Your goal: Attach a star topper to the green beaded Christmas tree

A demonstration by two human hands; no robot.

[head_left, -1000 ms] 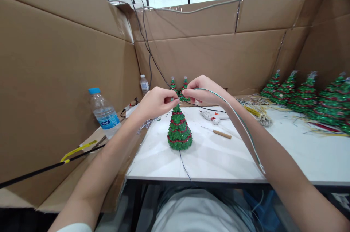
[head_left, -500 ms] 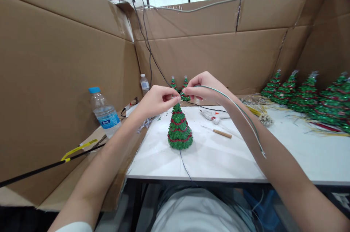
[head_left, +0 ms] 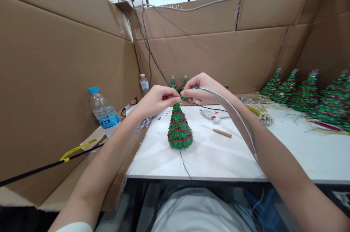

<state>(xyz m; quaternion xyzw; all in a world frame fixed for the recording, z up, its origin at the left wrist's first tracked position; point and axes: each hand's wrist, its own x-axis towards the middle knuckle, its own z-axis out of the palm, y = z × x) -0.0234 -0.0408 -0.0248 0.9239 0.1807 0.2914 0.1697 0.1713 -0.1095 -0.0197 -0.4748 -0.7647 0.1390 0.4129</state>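
Observation:
A small green Christmas tree [head_left: 179, 130] with red garlands stands upright on the white table [head_left: 218, 162]. Both hands meet just above its tip. My left hand [head_left: 162, 99] is closed in a pinch there; what lies between its fingertips is too small to make out. Pinched in my right hand [head_left: 201, 88] are thin green and white wires [head_left: 231, 105], whose tails trail back over my right forearm. A dark wire [head_left: 186, 168] runs from under the tree over the table's front edge.
An awl [head_left: 222, 132] and a hot glue gun [head_left: 212, 116] lie right of the tree. More decorated trees [head_left: 306, 91] stand at the right, near a wire bundle [head_left: 264, 115]. Water bottles [head_left: 105, 111] stand at the left. Cardboard walls [head_left: 207, 53] surround the table.
My right hand has shifted slightly left, closer to my left fingertips. The wire tails over my right forearm have swung a little left. The tree stays in place.

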